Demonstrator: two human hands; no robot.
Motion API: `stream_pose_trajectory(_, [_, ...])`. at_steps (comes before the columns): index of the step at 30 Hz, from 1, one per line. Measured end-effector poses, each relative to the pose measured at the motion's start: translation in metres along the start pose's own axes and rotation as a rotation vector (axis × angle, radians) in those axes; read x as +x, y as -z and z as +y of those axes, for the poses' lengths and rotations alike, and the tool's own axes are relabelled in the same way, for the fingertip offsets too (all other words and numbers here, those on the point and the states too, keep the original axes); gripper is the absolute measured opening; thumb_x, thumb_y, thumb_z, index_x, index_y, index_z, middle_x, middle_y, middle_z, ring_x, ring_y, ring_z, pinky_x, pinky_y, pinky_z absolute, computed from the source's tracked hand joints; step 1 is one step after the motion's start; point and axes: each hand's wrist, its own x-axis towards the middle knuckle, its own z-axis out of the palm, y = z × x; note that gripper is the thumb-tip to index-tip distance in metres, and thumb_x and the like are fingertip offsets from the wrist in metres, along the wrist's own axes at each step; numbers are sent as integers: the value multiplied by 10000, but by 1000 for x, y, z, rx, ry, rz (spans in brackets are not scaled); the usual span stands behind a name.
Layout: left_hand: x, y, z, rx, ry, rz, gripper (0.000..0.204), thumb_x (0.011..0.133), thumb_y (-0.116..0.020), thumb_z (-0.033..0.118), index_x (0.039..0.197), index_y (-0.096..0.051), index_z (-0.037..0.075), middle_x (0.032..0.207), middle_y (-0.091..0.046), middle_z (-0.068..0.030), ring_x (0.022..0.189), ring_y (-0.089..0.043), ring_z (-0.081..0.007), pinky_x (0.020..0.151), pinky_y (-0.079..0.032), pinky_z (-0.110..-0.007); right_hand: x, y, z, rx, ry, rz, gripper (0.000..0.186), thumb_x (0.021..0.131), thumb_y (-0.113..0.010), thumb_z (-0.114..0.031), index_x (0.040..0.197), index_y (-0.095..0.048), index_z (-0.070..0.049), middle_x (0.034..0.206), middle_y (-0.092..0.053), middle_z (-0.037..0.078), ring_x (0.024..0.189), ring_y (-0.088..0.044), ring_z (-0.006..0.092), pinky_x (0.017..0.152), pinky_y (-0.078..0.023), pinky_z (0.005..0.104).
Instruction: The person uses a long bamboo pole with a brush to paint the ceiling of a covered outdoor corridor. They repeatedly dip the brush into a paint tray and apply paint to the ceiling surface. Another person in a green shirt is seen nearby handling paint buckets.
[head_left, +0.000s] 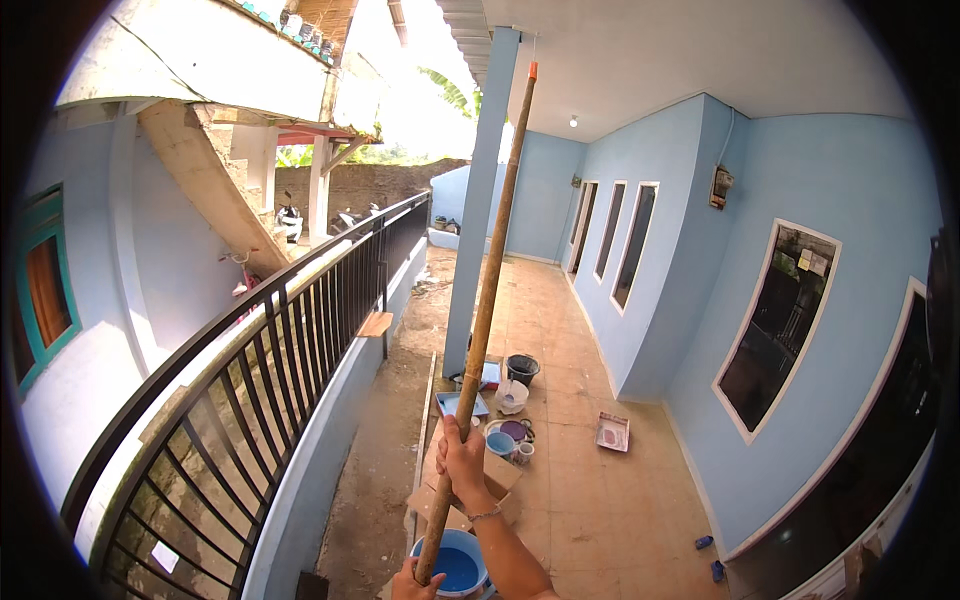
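Observation:
A long bamboo pole [488, 290] slants up from the bottom of the head view, its orange-tipped top end close to the ceiling. A thin rod seems to stick out above that tip; what it carries cannot be made out. My right hand [463, 462], with a bracelet at the wrist, is wrapped round the pole's lower part. Lower down, at the picture's edge, my left hand [413, 584] grips the butt end and is partly cut off. Just beside it stands a bucket [480, 545] with blue paint [460, 570] inside.
A blue post [484, 200] rises close behind the pole. Past my hands lie cardboard [497, 482], a paint tray [447, 402], a blue tub [499, 445] and a black bucket [522, 367]. Another tray [613, 432] sits rightward. A black railing [270, 340] runs left; windowed blue walls [660, 230] stand right.

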Motion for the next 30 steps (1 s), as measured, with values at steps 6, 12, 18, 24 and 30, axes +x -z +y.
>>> stream_pose_trajectory(6, [119, 12, 36, -286, 35, -7, 391, 836, -852, 214, 999, -568, 1, 680, -641, -88, 548, -626, -180, 506, -513, -380, 120, -35, -31, -41, 94, -21, 383, 1029, -626, -411, 852, -469, -110, 579, -438, -31, 403, -433, 79, 359, -379, 273])
stream_pose_trajectory(12, [239, 48, 72, -337, 12, -124, 369, 857, -818, 151, 1051, -551, -14, 683, -642, -125, 564, -646, -181, 532, -508, -366, 239, -88, -81, -100, 132, -51, 408, 1011, -650, -424, 823, -464, -113, 581, -449, -20, 406, -446, 90, 370, -400, 288])
stream_pose_trajectory(18, [374, 92, 86, -395, -111, -148, 327, 869, -771, 88, 1089, -548, -8, 683, -652, -121, 505, -627, -168, 457, -488, -350, 366, -147, -93, -175, 243, -43, 407, 994, -683, -388, 806, -458, -106, 607, -455, -11, 418, -448, 92, 379, -410, 292])
stream_pose_trajectory(24, [498, 139, 92, -432, -196, -174, 276, 877, -736, 66, 1053, -537, -9, 687, -654, -118, 511, -641, -185, 459, -489, -353, 477, -206, -110, -212, 291, 18, 342, 985, -688, -284, 824, -489, -58, 613, -470, 15, 431, -457, 110, 387, -410, 307])
stream_pose_trajectory(30, [579, 153, 106, -417, -392, -49, 308, 845, -728, 57, 1077, -541, -19, 682, -673, -191, 551, -681, -259, 514, -514, -393, 552, -237, -136, -235, 300, 17, 329, 981, -694, -270, 859, -475, -58, 642, -467, 3, 450, -458, 95, 401, -420, 289])
